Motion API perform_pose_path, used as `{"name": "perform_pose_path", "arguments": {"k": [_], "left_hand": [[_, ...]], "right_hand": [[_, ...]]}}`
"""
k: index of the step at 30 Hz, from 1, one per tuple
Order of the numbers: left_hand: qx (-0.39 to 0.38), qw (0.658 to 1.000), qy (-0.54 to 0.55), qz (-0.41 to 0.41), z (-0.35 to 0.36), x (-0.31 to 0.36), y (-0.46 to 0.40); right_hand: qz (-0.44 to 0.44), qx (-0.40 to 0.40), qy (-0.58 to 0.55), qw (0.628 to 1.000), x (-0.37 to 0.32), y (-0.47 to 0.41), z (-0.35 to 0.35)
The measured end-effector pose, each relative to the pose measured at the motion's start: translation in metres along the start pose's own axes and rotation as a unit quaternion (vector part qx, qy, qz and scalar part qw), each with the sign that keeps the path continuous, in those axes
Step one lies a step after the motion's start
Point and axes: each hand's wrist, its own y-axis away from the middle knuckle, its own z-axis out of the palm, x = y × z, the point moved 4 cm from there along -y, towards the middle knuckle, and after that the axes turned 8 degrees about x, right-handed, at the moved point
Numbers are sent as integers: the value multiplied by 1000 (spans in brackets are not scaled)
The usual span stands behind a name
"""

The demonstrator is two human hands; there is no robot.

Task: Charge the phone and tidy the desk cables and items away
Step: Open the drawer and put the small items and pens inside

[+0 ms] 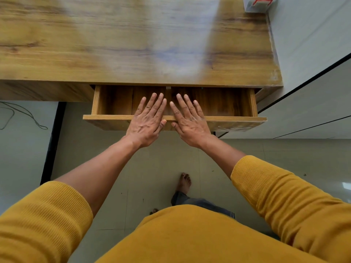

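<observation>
The desk (pixel 133 44) fills the upper view, its top blurred and showing nothing but a white box (pixel 256 4) at the far right corner. The drawer (pixel 228 118) is the landmark: it stands partly pulled out from under the desk's front edge, and the wooden floor that shows inside it holds no item. No phone, charger or cable is seen on the desk or in the drawer; a thin cable (pixel 22 118) lies on the floor well to the left of the drawer.

The left hand (pixel 148 120) and the right hand (pixel 190 122) are laid flat across the drawer's front rim, side by side near its middle, fingers straight and slightly spread, reaching over the opening; nothing is gripped.

The step is judged to be closing the drawer. Force is best applied evenly by both palms against the front panel, centred, so that the drawer is not skewed on its runners. Fingertips should be withdrawn from the opening before the front meets the desk, lest they be pinched. A slow finish is advised.
</observation>
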Motion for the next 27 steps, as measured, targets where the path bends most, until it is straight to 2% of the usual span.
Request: {"name": "perform_pose_path", "arguments": {"k": [10,15,27], "left_hand": [[15,1000,-15,19,-1,-14,-30],[28,998,-45,22,-4,-17,-37],[10,997,-57,-45,-3,-21,-55]], "right_hand": [[-15,37,17,999,15,-31,0],[-69,71,35,994,22,-34,-5],[-25,72,48,996,37,-74,-22]]}}
